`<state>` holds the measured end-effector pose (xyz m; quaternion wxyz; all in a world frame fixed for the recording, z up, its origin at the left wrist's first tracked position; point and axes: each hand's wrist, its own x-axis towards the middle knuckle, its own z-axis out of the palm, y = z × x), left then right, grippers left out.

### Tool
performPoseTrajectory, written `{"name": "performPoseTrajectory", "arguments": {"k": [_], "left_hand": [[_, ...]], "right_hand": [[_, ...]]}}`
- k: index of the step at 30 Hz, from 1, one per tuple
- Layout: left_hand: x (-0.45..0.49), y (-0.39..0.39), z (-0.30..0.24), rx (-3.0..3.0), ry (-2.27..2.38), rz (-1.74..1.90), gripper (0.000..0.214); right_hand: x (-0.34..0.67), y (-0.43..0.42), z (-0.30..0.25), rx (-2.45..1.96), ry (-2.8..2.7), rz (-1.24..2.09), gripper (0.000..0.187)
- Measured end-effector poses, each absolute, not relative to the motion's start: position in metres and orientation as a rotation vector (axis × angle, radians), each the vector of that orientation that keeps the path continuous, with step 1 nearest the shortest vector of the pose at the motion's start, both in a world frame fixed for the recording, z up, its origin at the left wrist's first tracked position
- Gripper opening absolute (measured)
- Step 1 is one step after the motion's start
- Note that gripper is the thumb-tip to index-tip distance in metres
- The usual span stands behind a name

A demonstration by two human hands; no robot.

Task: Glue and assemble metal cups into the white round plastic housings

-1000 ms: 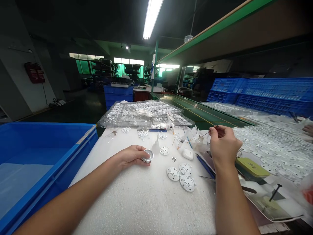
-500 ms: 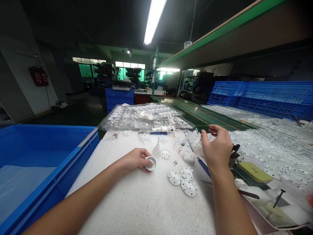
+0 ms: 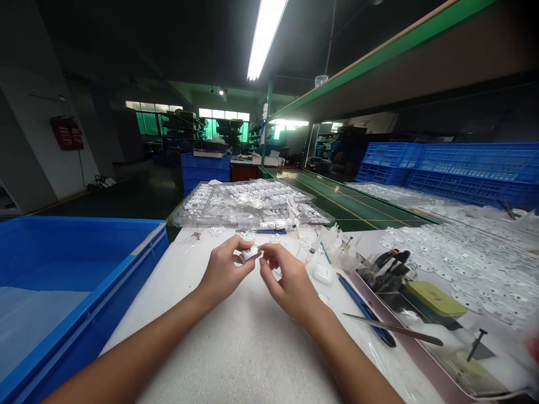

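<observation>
Between the thumb and fingers of my left hand (image 3: pixel 223 268) is a small round white part (image 3: pixel 250 253) with a rim, tilted on edge above the white work surface. My right hand (image 3: pixel 288 280) is close on its right side. Its index fingertip is at the part's rim, while the thumb stays apart from the fingers; whether the fingertip touches cannot be made out. Under the right hand, a sliver of a white disc (image 3: pixel 323 297) shows; the other discs are hidden. A small white rounded case (image 3: pixel 323 273) lies beyond the right wrist.
At left stands a large blue bin (image 3: pixel 84 314). Right of my forearm lie blue-handled tools (image 3: pixel 366 311), metal tweezers (image 3: pixel 396 328) and a tool tray (image 3: pixel 429 359). Clear trays (image 3: pixel 248 205) of small white parts are at the back. Many white pieces (image 3: pixel 484 261) spread at right.
My right hand has come in from the right to the round part. My left hand has lifted the part slightly forward and turned it on edge.
</observation>
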<state>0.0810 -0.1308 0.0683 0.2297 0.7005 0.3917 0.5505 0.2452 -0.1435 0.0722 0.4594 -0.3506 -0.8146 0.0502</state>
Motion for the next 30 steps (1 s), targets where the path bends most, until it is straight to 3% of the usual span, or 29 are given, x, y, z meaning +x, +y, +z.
{"name": "performPoseTrajectory", "arguments": {"k": [5, 11, 21, 27, 30], "left_hand": [[0.081, -0.130, 0.066, 1.922, 1.061, 1.575, 0.010], [0.079, -0.133, 0.070, 2.172, 1.004, 1.467, 0.011], [0.069, -0.131, 0.082, 1.833, 0.758, 1.113, 0.054], [0.067, -0.125, 0.079, 1.812, 0.861, 1.143, 0.057], [0.054, -0.118, 0.085, 1.920, 1.013, 1.039, 0.047]], "right_hand": [[0.242, -0.141, 0.068, -0.935, -1.984, 0.208, 0.024], [0.248, -0.137, 0.066, -0.986, -1.946, 0.260, 0.008], [0.247, -0.137, 0.062, -0.927, -1.830, 0.283, 0.007], [0.251, -0.134, 0.066, -1.003, -1.971, 0.185, 0.011], [0.258, -0.134, 0.072, -1.105, -2.046, 0.091, 0.016]]}}
